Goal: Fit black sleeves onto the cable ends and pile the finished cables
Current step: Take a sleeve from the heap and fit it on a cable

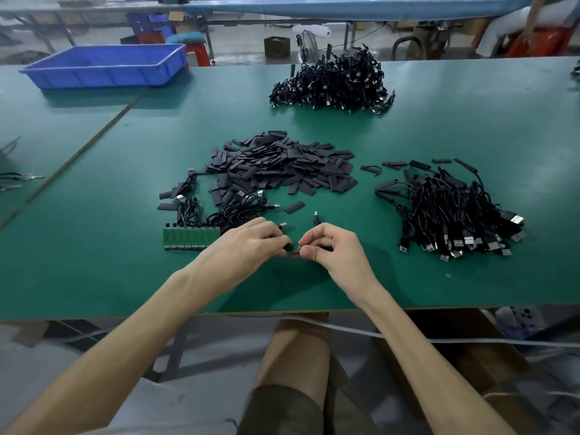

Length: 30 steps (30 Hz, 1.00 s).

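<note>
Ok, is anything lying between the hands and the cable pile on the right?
Nothing visible does. The left hand and right hand pinch a cable end; only bare table lies between them and the right pile. A few loose sleeves lie farther back, off that line.

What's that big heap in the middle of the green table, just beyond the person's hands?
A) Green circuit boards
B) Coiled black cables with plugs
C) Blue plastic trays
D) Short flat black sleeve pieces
D: the middle heap is made of short flat black strips with no plugs, while the right cable pile and the far cable pile lie apart from it.
</note>
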{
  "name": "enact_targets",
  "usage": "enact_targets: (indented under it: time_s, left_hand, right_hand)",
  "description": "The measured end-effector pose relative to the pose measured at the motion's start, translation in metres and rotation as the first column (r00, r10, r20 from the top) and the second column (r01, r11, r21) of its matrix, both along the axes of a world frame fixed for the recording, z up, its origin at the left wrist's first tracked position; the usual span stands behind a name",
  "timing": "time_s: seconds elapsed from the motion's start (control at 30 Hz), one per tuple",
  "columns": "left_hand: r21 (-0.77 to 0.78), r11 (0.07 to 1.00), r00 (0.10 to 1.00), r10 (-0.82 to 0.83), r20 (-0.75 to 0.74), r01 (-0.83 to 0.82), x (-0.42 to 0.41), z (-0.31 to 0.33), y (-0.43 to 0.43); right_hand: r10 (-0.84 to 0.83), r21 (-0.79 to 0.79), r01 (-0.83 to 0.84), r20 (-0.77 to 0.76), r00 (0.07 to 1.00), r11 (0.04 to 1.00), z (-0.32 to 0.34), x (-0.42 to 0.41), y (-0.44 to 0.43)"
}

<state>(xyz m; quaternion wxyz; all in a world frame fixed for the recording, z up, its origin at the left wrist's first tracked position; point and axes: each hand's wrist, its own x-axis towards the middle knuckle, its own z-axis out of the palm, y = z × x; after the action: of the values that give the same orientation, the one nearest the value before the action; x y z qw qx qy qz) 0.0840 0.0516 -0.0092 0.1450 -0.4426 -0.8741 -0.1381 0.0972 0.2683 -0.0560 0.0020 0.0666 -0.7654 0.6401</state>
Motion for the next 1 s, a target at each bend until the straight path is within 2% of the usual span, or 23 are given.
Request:
enact_targets:
  time_s: [0.13,0.2,0.3,0.37,0.57,0.7,0.83,0.9,1.0]
  left_hand:
    - [0.008,1.0,0.999,-0.006,0.052,0.006,-0.001,-0.001,-0.002]
    - [0.068,0.996,0.977,0.034,0.211,-0.049,-0.004,-0.003,-0.002]
    - [0.101,0.975,0.84,0.115,0.53,-0.197,-0.011,-0.006,0.003]
    - [0.121,0.955,0.745,0.128,0.655,-0.271,-0.015,-0.006,0.007]
    - [0.213,0.914,0.581,0.03,0.814,-0.346,-0.019,-0.005,0.0]
    - [0.269,0.846,0.291,-0.143,0.946,-0.46,-0.017,-0.007,-0.005]
    - [0.232,0.874,0.083,-0.218,0.972,-0.426,-0.019,-0.006,-0.008]
    - [0.241,0.868,0.022,-0.257,0.966,-0.435,-0.02,-0.006,-0.01]
    - [0.239,0.866,-0.003,-0.268,0.963,-0.44,-0.02,-0.006,-0.011]
  right_hand:
    - [0.026,-0.017,-0.026,-0.007,1.0,1.0,0.001,0.001,0.0]
    - [0.033,-0.041,-0.033,-0.01,0.999,0.999,0.001,0.001,-0.001]
    - [0.029,-0.027,-0.03,-0.027,0.999,0.999,-0.001,0.001,-0.002]
    - [0.025,-0.03,-0.026,-0.04,0.999,0.999,0.0,0.002,-0.002]
    - [0.002,0.014,0.0,-0.092,0.996,1.0,0.001,0.002,-0.001]
    - [-0.013,0.007,0.014,-0.129,0.992,1.0,0.0,0.003,-0.002]
    - [-0.013,0.043,0.018,-0.121,0.993,0.999,-0.001,0.003,-0.002]
    - [-0.015,0.043,0.021,-0.123,0.992,0.999,-0.001,0.003,-0.002]
    - [-0.012,0.038,0.017,-0.133,0.991,0.999,-0.003,0.003,-0.002]
